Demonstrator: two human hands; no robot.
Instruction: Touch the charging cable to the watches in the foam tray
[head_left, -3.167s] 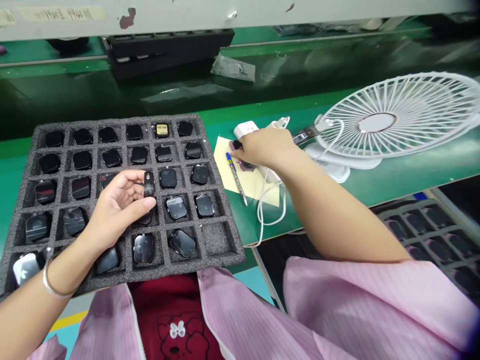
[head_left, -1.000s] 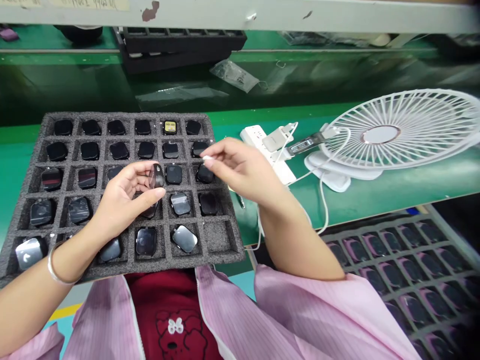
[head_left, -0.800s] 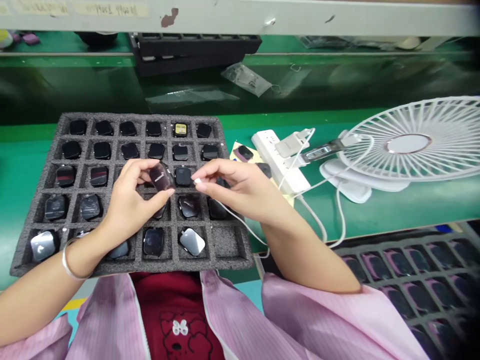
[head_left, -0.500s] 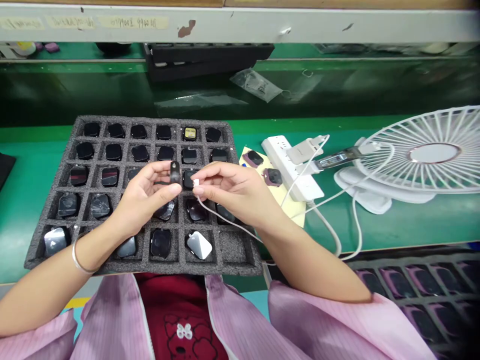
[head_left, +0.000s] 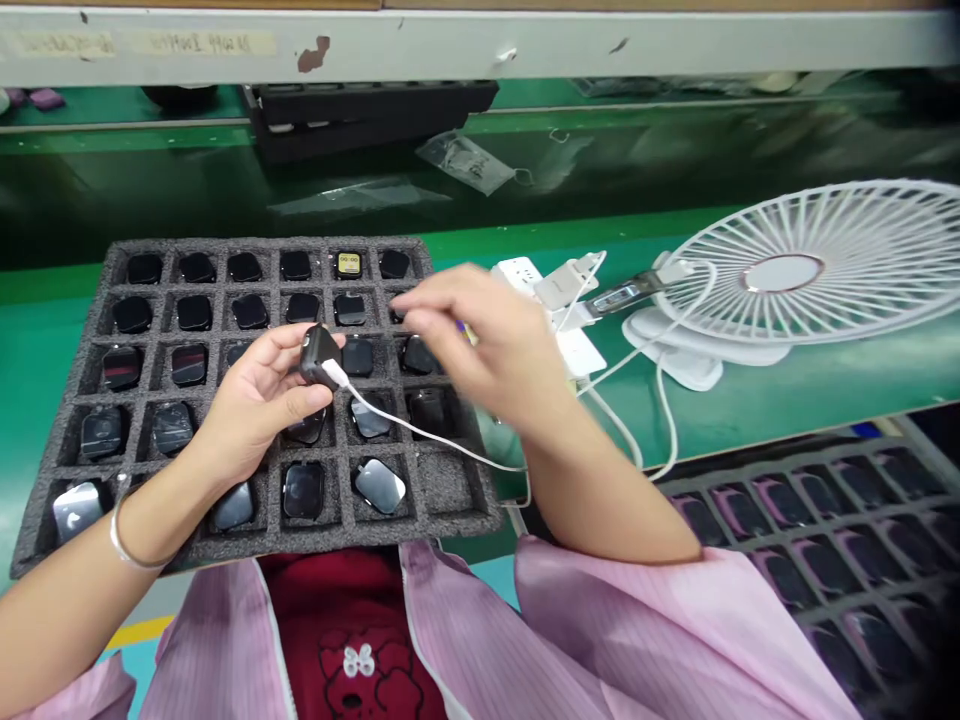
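My left hand (head_left: pixel 259 400) is closed around a small black smartwatch (head_left: pixel 317 355), held tilted above the tray. A white cable (head_left: pixel 420 432) has its plug against the lower edge of that watch and runs off to the right. My right hand (head_left: pixel 487 350) is lifted over the tray's right side, somewhat blurred, fingers loosely bent and apart with nothing seen in them. Below both hands lies a dark grey foam tray (head_left: pixel 461 520), its compartments holding several black smartwatches (head_left: pixel 304 490). One watch (head_left: pixel 349 263) in the back row has a lit yellow screen.
On the right, a white power strip (head_left: pixel 581 355) carries a charger (head_left: pixel 566 283) and a plug-in meter (head_left: pixel 622 295) with cables. A white fan (head_left: pixel 780 272) stands beyond. Another tray (head_left: pixel 817 600) of purplish devices is at lower right. A shelf (head_left: pixel 435 45) crosses the top.
My right hand has let go of the cable plug and moved right and up. The plug now stays at the watch, which my left hand has turned. The whole view has shifted slightly.
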